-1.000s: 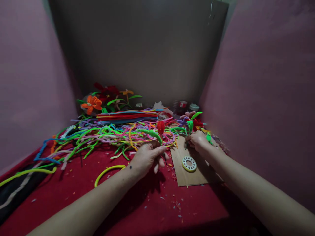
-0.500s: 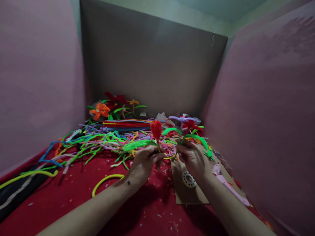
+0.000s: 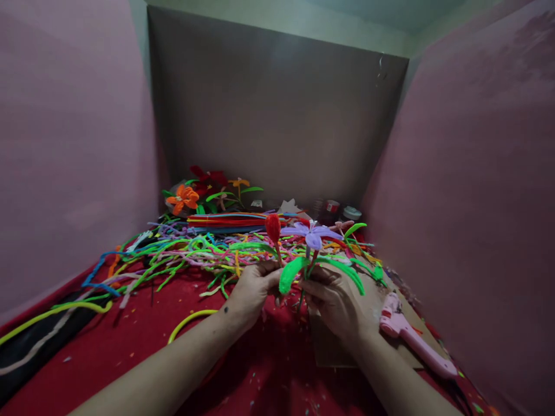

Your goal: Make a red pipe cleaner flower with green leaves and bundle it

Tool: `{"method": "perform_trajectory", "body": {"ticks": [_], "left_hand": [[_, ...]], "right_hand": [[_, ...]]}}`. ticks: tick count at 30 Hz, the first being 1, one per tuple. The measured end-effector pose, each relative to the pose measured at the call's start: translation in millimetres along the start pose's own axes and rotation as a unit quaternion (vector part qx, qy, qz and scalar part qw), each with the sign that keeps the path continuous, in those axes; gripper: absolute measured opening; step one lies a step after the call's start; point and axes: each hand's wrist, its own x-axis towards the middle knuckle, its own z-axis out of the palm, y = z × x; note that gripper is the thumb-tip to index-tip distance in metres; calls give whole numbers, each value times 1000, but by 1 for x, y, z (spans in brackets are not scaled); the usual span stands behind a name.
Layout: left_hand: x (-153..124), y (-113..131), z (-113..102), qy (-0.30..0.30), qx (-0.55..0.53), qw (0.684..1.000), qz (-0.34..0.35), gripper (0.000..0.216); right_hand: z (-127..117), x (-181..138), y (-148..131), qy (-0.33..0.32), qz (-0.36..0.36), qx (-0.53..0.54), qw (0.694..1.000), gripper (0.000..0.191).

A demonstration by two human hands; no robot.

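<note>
My left hand [image 3: 252, 287] is closed round the stem of a red pipe-cleaner flower bud [image 3: 273, 227] with a green leaf. My right hand [image 3: 337, 303] is closed round the stem of a purple pipe-cleaner flower [image 3: 311, 234] with bright green leaves [image 3: 291, 271]. The two hands are close together above the red cloth [image 3: 130, 341], and the two stems stand side by side. The flowers point up and away from me.
A tangle of coloured pipe cleaners [image 3: 182, 248] covers the far cloth. Finished flowers [image 3: 184, 196] stand at the back left, small jars [image 3: 333, 207] at the back right. A pink glue gun [image 3: 407, 332] lies on cardboard [image 3: 329, 349] to the right. A yellow pipe cleaner [image 3: 191, 319] curves near my left wrist.
My right hand lifted the purple flower off the pile at the right and brought it left beside the red bud. The view tilted up, and the glue gun came into view.
</note>
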Motion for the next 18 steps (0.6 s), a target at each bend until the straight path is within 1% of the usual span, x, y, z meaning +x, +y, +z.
{"method": "perform_trajectory", "body": {"ticks": [2,7,11,14,18], "left_hand": [[-2,3,3,2,-1,1000,-11,16],[-4,6,7,1,-12,999,-30,22],[-5,5,8,-6,-10,999,-41,16],[-5,5,9,-19,-2,999,-35,15],[-6,6,10,-30,2,1000,-8,11]], "right_hand": [[2,-2,-2,0,3,-15,1000,10],[0,-2,4,-5,4,5,1000,9],[-2,-1,7,-12,19,24,999,9],[-2,-1,8,-19,-2,11,1000,7],[-3,-2,15,-19,-44,-8,999,8]]}}
